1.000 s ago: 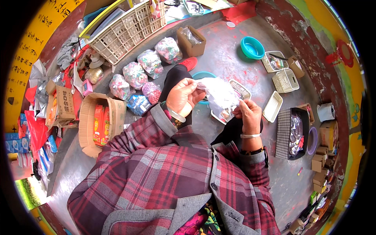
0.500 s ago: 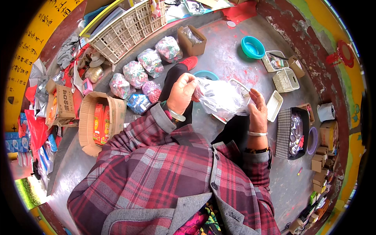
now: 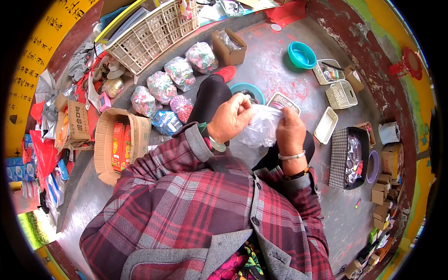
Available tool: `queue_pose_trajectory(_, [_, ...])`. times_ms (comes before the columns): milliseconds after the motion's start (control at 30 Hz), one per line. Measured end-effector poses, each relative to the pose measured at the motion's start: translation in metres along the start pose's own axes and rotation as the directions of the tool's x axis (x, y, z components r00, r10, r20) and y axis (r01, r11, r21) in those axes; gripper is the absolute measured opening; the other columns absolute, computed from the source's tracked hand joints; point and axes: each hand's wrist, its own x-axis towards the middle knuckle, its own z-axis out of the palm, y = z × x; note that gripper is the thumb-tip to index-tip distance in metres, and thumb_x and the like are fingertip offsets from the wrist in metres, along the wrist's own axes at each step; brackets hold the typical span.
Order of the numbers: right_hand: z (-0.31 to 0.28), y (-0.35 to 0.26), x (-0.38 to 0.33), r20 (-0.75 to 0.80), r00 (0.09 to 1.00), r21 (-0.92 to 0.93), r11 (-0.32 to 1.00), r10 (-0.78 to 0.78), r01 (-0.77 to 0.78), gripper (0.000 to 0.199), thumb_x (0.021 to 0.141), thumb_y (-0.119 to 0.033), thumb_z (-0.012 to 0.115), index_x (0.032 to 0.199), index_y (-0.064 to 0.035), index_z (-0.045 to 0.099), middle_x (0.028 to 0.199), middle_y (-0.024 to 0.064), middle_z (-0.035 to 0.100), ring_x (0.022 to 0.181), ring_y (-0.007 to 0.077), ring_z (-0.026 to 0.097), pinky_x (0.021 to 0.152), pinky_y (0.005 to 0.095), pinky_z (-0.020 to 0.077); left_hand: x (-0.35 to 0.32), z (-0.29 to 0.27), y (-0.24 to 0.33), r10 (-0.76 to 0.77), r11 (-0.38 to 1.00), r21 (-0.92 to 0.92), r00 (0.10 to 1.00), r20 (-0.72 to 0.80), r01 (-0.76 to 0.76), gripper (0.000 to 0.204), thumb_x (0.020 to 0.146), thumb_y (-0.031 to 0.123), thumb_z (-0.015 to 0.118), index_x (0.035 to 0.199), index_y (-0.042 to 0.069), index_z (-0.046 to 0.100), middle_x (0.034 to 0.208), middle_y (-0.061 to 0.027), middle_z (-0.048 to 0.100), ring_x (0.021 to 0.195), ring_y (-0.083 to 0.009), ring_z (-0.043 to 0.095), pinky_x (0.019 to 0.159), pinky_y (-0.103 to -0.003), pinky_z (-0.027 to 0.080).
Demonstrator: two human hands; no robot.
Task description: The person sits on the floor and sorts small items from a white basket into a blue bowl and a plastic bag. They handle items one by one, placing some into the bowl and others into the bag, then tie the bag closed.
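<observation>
I watch from afar as the left hand and right hand pinch the top of a white plastic bag hanging between them, a teal basin beyond on the grey floor.

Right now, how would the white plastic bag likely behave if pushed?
The white plastic bag is probably floppy, since it bunches in creases between the left hand and the right hand. It looks light for its bulk: the plastic seems thin and translucent. Its glossy sheen suggests it might be slippery.
</observation>
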Motion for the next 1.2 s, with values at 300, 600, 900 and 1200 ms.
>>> queue_pose_trajectory(300, [-0.033,0.005,0.015,0.294,0.937,0.362,0.885,0.19,-0.293,0.015,0.07,-0.006,0.046,0.08,-0.0041,0.057,0.064,0.0169,0.056,0.06,0.0299,0.057,0.056,0.034,0.0432,0.018,0.003,-0.036,0.23,0.804,0.58,0.969,-0.094,-0.134,0.029,0.063,0.01,0.052,0.09,0.001,0.042,0.077,-0.017,0.051,0.077,-0.0328,0.05,0.067,-0.039,0.04])
queue_pose_trajectory(600, [-0.038,0.035,0.013,0.078,0.943,0.245,0.91,0.324,-0.333,0.013,0.075,-0.013,0.052,0.087,-0.0087,0.055,0.061,0.015,0.055,0.058,0.0312,0.055,0.055,0.0347,0.0426,0.022,-0.016,-0.067,-0.004,0.849,0.526,0.995,-0.096,0.054,0.029,0.067,0.006,0.052,0.094,0.001,0.045,0.082,-0.016,0.052,0.074,-0.0291,0.053,0.067,-0.035,0.043])
queue_pose_trajectory(900, [-0.017,0.079,0.029,0.181,0.977,0.009,0.993,0.116,-0.12,0.015,0.079,-0.012,0.046,0.087,-0.0032,0.054,0.049,0.0109,0.052,0.037,0.0178,0.051,0.035,0.0303,0.0394,0.038,-0.039,-0.063,-0.391,0.85,-0.308,0.904,0.173,0.427,0.014,0.077,0.017,0.056,0.08,0.003,0.056,0.064,-0.0017,0.057,0.052,-0.0061,0.053,0.036,-0.015,0.031])
queue_pose_trajectory(1200, [-0.044,0.072,0.112,-0.014,0.94,0.471,0.832,0.34,-0.294,0.015,0.078,-0.009,0.049,0.088,-0.0043,0.059,0.068,0.0109,0.058,0.059,0.019,0.056,0.054,0.0278,0.0442,0.119,-0.037,-0.017,-0.303,0.513,-0.839,0.953,0.019,0.179,0.019,0.075,-0.004,0.05,0.094,-0.003,0.051,0.086,-0.01,0.056,0.076,-0.019,0.056,0.07,-0.031,0.05])
